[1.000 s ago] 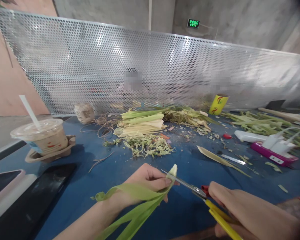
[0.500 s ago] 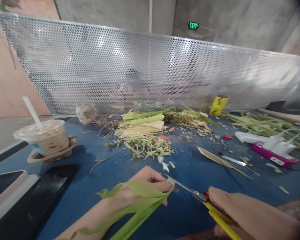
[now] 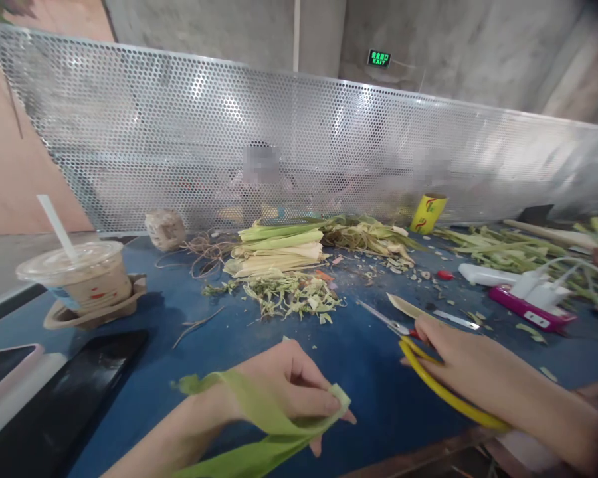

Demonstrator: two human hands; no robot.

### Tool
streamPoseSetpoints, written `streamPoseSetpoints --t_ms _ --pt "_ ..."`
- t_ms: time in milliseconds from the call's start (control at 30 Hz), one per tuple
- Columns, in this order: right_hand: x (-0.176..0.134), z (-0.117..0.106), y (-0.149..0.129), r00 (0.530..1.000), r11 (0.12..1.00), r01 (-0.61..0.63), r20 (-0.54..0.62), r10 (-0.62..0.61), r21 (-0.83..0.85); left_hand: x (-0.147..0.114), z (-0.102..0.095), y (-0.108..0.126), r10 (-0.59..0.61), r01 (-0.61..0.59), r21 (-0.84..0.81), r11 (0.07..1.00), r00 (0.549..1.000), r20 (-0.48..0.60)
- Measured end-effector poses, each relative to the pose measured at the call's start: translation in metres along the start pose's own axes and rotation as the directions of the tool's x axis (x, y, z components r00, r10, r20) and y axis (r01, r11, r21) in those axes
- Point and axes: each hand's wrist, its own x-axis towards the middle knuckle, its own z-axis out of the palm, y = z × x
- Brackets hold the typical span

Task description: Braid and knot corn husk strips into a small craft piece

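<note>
Pinching a long green ribbon-like husk (image 3: 279,441), apparently snipped at its pale tip but uncut along the tails, between thumb and fingers of the left hand (image 3: 284,388) over the blue tabletop (image 3: 369,425), and gripping yellow-handled metal scissors (image 3: 397,326), apart from it, in the curled right hand (image 3: 463,355).

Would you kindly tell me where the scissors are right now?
The scissors are right of centre in the head view, held in the right hand, blades beside the pale leaf strip.
</note>
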Motion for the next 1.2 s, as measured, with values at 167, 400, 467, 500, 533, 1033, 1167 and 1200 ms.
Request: streamPoseSetpoints --t_ms 167,400,467,500,533,1033,1167,1200 --pt "0.026 0.001 0.0 0.994 0.987 0.05 0.109 -0.033 -0.153 -0.009 -0.03 0.014 0.273 -0.402 -0.168 0.9 0.821 -0.501" --pt "0.058 -0.008 -0.072 0.854 0.861 0.504 -0.105 -0.509 -0.069 -0.002 -0.053 0.007 0.112 -0.566 -0.315 0.762 0.595 -0.796" --pt "0.07 -0.001 -0.091 0.821 0.831 0.553 -0.131 -0.556 -0.059 0.002 -0.052 0.003 0.087 -0.544 -0.333 0.77 0.607 -0.79" --pt "0.075 0.004 -0.097 0.821 0.833 0.55 -0.14 -0.553 -0.068 0.003 -0.051 0.001 0.08 -0.535 -0.34 0.773 0.614 -0.785" --pt "0.08 0.008 -0.101 0.825 0.837 0.541 -0.141 -0.547 -0.077 0.004 -0.05 0.0 0.076 -0.529 -0.345 0.775 0.62 -0.781" --pt "0.089 0.022 -0.094 0.869 0.877 0.479 -0.146 -0.472 0.015 0.007 -0.048 -0.003 0.084 -0.481 -0.328 0.813 0.655 -0.751" --pt "0.084 0.014 -0.088 0.9 0.902 0.42 -0.174 -0.4 0.098 0.007 -0.046 -0.003 0.089 -0.474 -0.313 0.823 0.651 -0.754" --pt "0.084 0.015 -0.086 0.907 0.906 0.407 -0.173 -0.385 0.116 0.007 -0.046 -0.003 0.087 -0.469 -0.309 0.827 0.651 -0.754"
